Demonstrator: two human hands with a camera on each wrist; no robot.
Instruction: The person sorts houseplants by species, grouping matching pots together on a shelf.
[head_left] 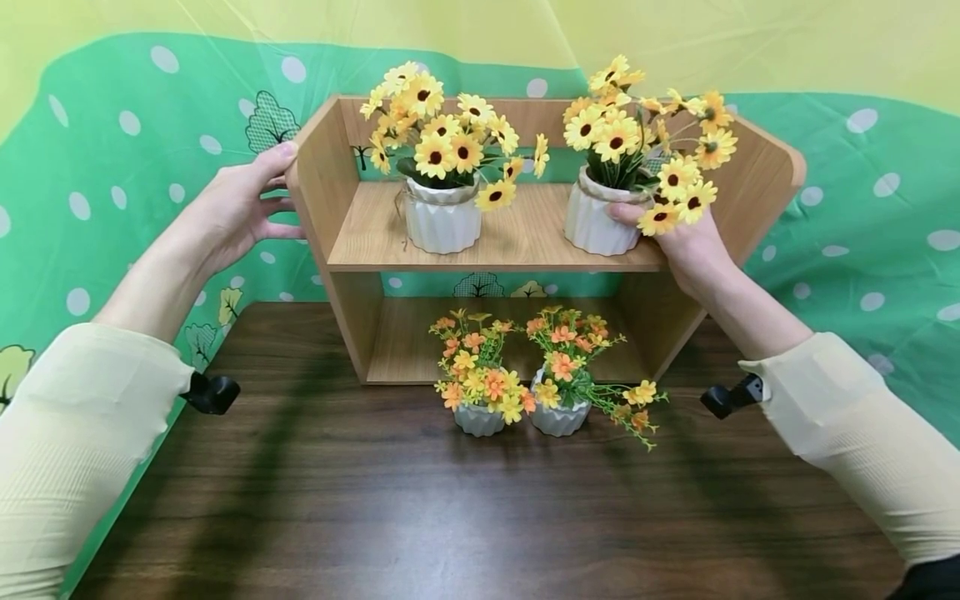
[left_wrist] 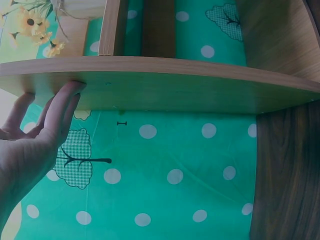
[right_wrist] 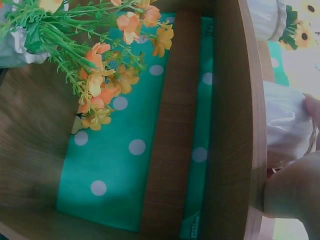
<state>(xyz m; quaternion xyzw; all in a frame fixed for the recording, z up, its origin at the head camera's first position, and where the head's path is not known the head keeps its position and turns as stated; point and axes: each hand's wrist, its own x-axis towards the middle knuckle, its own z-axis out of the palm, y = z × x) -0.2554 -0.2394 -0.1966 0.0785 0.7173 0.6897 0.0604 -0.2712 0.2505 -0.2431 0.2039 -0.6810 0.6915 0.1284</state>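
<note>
- A dark wooden table (head_left: 480, 517) fills the foreground, with a cream sleeve (head_left: 97, 417) reaching in from the left and another cream sleeve (head_left: 862, 442) from the right.
- Two small pots, the left one (head_left: 480, 420) and the right one (head_left: 561, 421), stand side by side on the table just in front of the shelf unit (head_left: 311, 196), both with orange and yellow flowers.
- The right forearm slants inward and away; the right hand (head_left: 693, 250) grips the right-hand white pot (head_left: 598, 221), thumb across its front below the rim, other fingers mostly hidden.
- That pot is upright at the right of the upper board, near its front edge, full of yellow daisies.
- The left forearm angles up and inward; the left hand (head_left: 243, 196) has its fingers extended and spread, tips touching the left side panel, grasping nothing.
- The left-hand white pot (head_left: 442, 223), also with yellow daisies, stands upright on the same board, well apart from the gripped one.
- Behind hangs a green, white-spotted cloth (head_left: 112, 225).
</note>
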